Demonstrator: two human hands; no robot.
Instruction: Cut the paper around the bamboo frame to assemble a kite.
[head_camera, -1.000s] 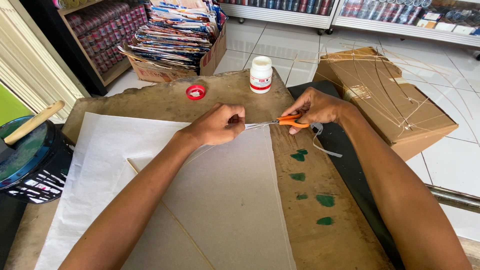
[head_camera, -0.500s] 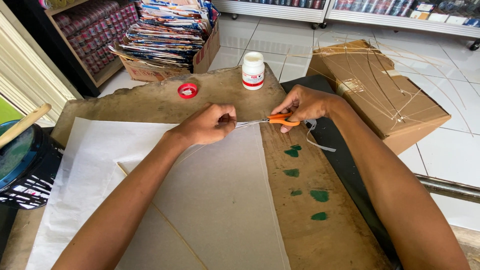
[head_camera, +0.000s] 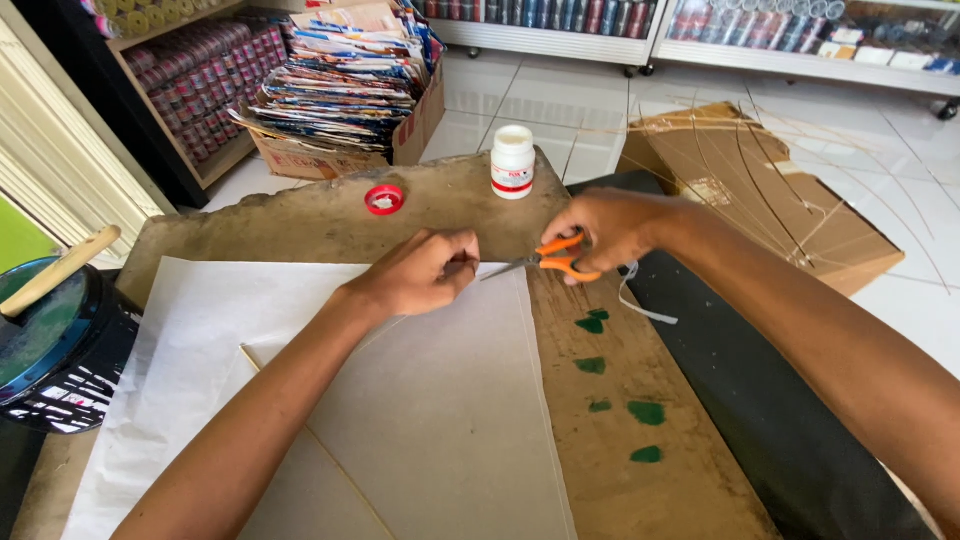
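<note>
My right hand (head_camera: 612, 228) grips orange-handled scissors (head_camera: 545, 263), blades pointing left at the top edge of a large sheet of pale paper (head_camera: 440, 400). My left hand (head_camera: 415, 272) pinches that paper's top edge right beside the blade tips. Thin bamboo sticks (head_camera: 330, 455) lie across the paper. A cut paper strip (head_camera: 640, 300) curls down below my right hand. The paper rests on a worn brown board (head_camera: 330, 215).
A white glue bottle (head_camera: 513, 162) and its red cap (head_camera: 384, 200) stand at the board's far edge. Green paint spots (head_camera: 620, 385) mark the board at right. A dark pot with a wooden handle (head_camera: 50, 330) sits left. A cardboard sheet with sticks (head_camera: 760, 190) lies right; a box of magazines (head_camera: 340, 90) behind.
Both hands stayed at the paper's top edge. The scissors' blades have edged left toward my left hand's fingers. The camera view shifted slightly.
</note>
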